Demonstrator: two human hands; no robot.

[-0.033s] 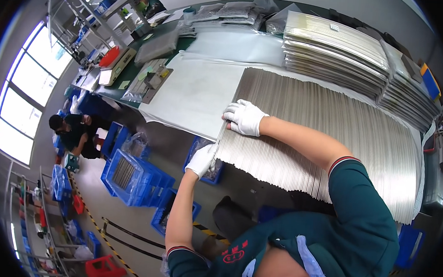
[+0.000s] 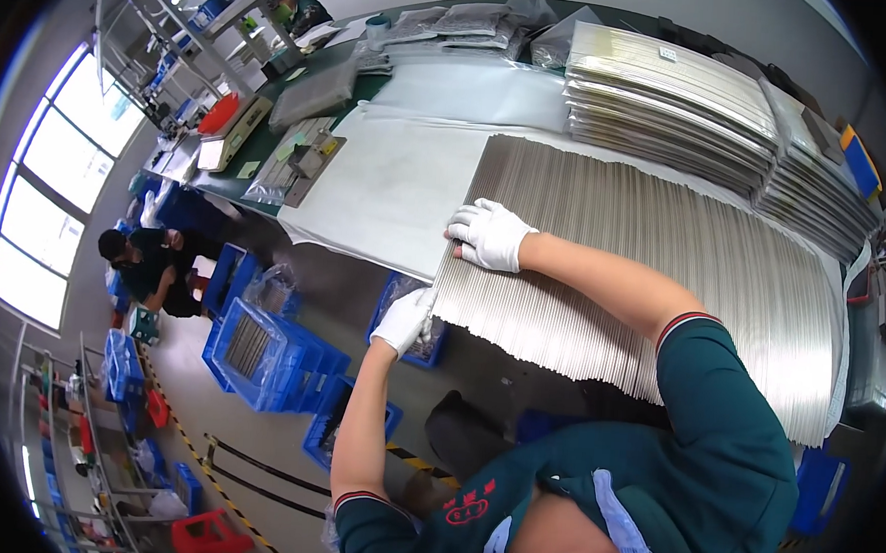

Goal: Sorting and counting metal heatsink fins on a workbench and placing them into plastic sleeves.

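A long row of thin silvery metal strips (image 2: 625,246), packed side by side on edge, lies along the table. White fingertip-cut gloves cover both my hands. My left hand (image 2: 403,320) is closed at the near end of the leftmost strips, below the table's front edge; its fingertips are partly hidden. Farther along the same left edge, my right hand (image 2: 488,235) rests on top of the row, fingers curled over the outermost strips and bare tips showing. How many strips each hand grips I cannot tell.
White sheeting (image 2: 398,174) covers the table left of the row. Wrapped stacks of metal strips (image 2: 673,98) stand behind it. A metal fixture (image 2: 313,170) and a scale (image 2: 232,130) sit farther left. Blue crates (image 2: 273,358) stand on the floor, near a seated person (image 2: 158,267).
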